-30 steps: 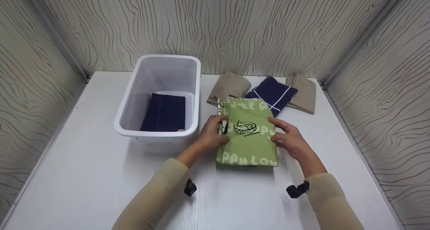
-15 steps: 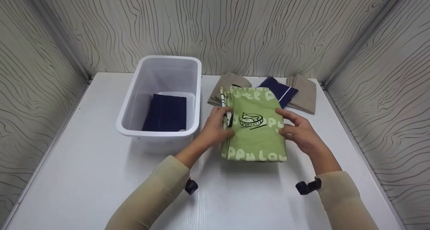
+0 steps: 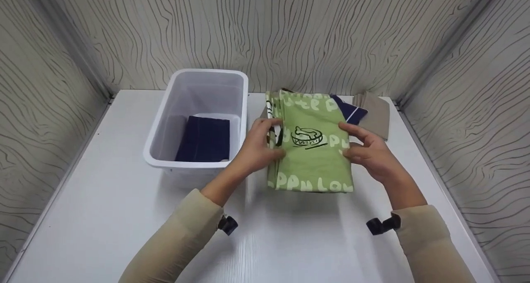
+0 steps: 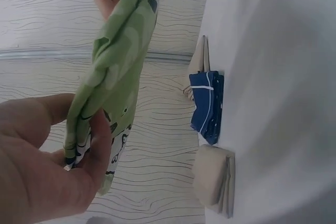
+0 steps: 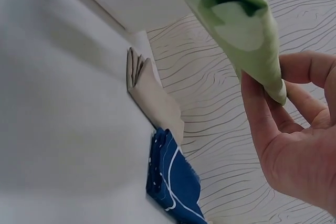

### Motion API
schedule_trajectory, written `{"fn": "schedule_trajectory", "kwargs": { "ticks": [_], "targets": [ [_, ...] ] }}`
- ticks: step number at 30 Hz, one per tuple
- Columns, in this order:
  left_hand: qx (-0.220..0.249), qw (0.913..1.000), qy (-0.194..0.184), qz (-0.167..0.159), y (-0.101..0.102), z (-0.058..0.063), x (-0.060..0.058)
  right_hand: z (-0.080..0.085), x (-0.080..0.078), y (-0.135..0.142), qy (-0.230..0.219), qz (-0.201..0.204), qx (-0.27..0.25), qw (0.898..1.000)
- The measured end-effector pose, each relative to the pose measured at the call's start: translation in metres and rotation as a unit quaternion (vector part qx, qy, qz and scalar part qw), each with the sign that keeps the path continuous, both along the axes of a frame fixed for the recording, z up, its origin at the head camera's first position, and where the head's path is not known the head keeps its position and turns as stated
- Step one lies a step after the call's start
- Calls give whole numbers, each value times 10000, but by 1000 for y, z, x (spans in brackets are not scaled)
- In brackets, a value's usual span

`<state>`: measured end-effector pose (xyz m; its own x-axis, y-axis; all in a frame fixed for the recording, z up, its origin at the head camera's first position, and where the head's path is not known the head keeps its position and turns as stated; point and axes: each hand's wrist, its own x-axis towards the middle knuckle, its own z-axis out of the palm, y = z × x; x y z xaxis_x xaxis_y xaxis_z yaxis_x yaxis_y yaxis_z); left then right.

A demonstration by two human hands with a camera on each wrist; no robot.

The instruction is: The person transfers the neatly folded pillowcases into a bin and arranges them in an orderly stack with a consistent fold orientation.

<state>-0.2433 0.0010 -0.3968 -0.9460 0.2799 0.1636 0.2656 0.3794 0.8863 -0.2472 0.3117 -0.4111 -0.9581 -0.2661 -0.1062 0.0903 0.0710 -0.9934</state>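
A folded green cloth (image 3: 310, 159) with white lettering and a black drawing of a bone in a bowl hangs above the table between both hands. My left hand (image 3: 261, 144) pinches its layered left edge, thumb on top and fingers beneath. On the opposite edge, my right hand (image 3: 370, 150) pinches the fold between thumb and fingers. Both wrist views show the cloth raised off the white surface. Behind it lie a navy folded cloth (image 3: 352, 111) with white lines, partly covered in the head view, and a beige folded cloth (image 3: 377, 113). Another beige cloth (image 4: 212, 177) is mostly hidden behind the green one in the head view.
A white plastic bin (image 3: 151, 157) stands on the table left of my left hand, with a dark navy folded cloth (image 3: 205, 138) lying on its bottom. Wood-grain panels (image 3: 265, 30) enclose the white table (image 3: 103, 200) at the back and both sides.
Both hands have lifted the green cloth and moved it away from me, first slightly right, then a little left. It now covers more of the navy cloth and nearly all of the left beige one.
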Motion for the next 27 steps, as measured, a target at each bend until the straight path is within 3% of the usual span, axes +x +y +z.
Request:
{"fn": "schedule_trajectory", "kwargs": {
  "ticks": [9, 21, 27],
  "targets": [
    [-33, 9996, 125, 232, -21, 13, 3, 15, -7, -19, 99, 196, 31, 9998],
    [-152, 9988, -134, 456, -59, 26, 3, 29, -18, -55, 166, 456, -15, 9988],
    [-63, 9985, -364, 396, -75, 34, 5, 31, -23, -71, 138, 545, -54, 9984]
  ]
}}
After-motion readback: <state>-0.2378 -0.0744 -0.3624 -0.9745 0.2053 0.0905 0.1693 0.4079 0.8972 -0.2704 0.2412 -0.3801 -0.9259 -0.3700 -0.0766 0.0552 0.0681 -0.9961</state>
